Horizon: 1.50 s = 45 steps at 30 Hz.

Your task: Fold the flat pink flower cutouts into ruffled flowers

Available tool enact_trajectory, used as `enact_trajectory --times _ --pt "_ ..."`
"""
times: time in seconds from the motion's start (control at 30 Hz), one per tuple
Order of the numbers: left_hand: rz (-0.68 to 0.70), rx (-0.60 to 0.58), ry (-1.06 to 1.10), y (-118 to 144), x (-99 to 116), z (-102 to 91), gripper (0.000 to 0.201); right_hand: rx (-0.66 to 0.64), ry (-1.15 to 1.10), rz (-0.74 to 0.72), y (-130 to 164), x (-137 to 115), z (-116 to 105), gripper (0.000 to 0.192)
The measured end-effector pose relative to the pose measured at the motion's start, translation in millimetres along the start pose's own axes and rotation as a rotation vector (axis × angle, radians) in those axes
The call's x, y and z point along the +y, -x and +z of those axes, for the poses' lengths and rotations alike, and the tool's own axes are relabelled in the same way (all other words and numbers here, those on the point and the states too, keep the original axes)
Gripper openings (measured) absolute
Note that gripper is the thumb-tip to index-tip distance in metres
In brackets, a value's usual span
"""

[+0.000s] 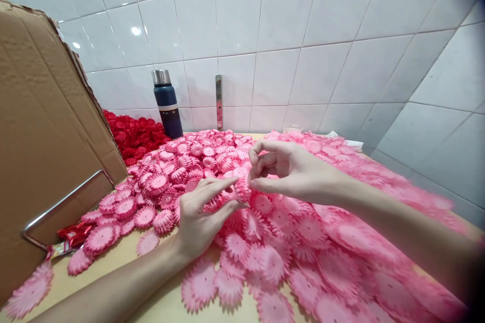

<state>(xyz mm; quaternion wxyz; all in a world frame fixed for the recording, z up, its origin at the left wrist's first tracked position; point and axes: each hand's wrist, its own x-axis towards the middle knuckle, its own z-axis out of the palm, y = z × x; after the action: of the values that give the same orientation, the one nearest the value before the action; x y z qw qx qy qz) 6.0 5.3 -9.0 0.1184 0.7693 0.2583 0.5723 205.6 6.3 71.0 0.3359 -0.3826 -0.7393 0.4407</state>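
- Flower [242, 192], pink and partly covered by fingertips, sits mid-scene; its outline blends into the pink flowers [273, 262] behind.
- Left hand [202, 212] holds it narrowly between thumb and forefinger.
- Right hand [284, 166] is at the flower's right edge, fingers curled; I cannot tell whether it grips or only touches.
- The pink flowers spread near and far, those on the right blurred.
- Red flowers [131, 131], far left, are partly hidden by a cardboard box [53, 126], itself cut off, and a bottle [166, 106].
- Red wrapper [74, 234], near left: print unreadable.
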Motion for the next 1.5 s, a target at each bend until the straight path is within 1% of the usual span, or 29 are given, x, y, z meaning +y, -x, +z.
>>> enact_trajectory --times 0.1,0.23,0.33,0.4,0.5,0.57,0.67,0.73,0.8,0.87,1.0,1.13,1.2,1.33,1.5 --pt "0.005 0.038 -0.018 0.5 2.5 0.7 0.040 0.006 0.015 -0.047 -1.0 4.3 -4.6 0.018" --pt "-0.039 0.056 -0.026 1.6 4.6 1.6 0.038 0.024 0.041 -0.100 -5.5 13.9 -14.5 0.013" --pt "-0.058 0.094 -0.003 1.6 3.5 1.3 0.037 0.087 0.083 -0.108 -8.2 21.4 -25.5 0.009" --pt "-0.068 0.110 0.000 1.2 1.5 0.6 0.039 0.186 0.178 -0.084 -8.4 24.8 -32.9 0.006" --pt "-0.066 0.095 -0.023 0.7 -1.7 -0.1 0.041 0.336 0.460 -0.090 -6.6 23.3 -37.6 0.010" --pt "-0.060 0.075 -0.022 0.6 -2.9 -0.1 0.041 0.361 0.570 -0.113 -4.0 16.6 -33.7 0.010" --pt "-0.070 0.051 -0.001 0.8 -2.9 0.4 0.040 0.279 0.528 -0.110 0.8 1.1 -19.2 0.007" --pt "-0.083 0.027 0.021 0.9 -2.4 0.5 0.040 0.188 0.478 -0.141 3.6 -8.7 -8.3 0.004" --pt "-0.088 -0.001 0.049 1.0 -2.0 0.5 0.039 0.103 0.388 -0.123 5.3 -15.4 0.6 0.004" --pt "-0.088 -0.018 0.065 1.2 -2.1 0.4 0.038 0.050 0.315 -0.095 5.7 -17.7 6.2 0.004" --pt "-0.078 -0.024 0.055 1.7 -3.0 0.7 0.041 0.011 0.235 -0.065 3.3 -12.0 9.3 0.005" --pt "-0.066 -0.036 0.062 1.9 -3.3 1.2 0.043 0.039 0.208 -0.071 1.6 -4.5 7.3 0.006" --pt "-0.070 -0.040 0.067 1.5 -3.0 1.1 0.041 0.040 0.223 -0.065 2.3 -4.3 6.1 0.006" --pt "-0.084 -0.053 0.062 0.9 -2.6 1.2 0.035 -0.016 0.261 -0.049 3.6 -8.0 6.0 0.008" --pt "-0.094 -0.051 0.049 1.1 -2.7 1.8 0.033 -0.030 0.232 -0.041 2.2 -7.7 7.4 0.011"
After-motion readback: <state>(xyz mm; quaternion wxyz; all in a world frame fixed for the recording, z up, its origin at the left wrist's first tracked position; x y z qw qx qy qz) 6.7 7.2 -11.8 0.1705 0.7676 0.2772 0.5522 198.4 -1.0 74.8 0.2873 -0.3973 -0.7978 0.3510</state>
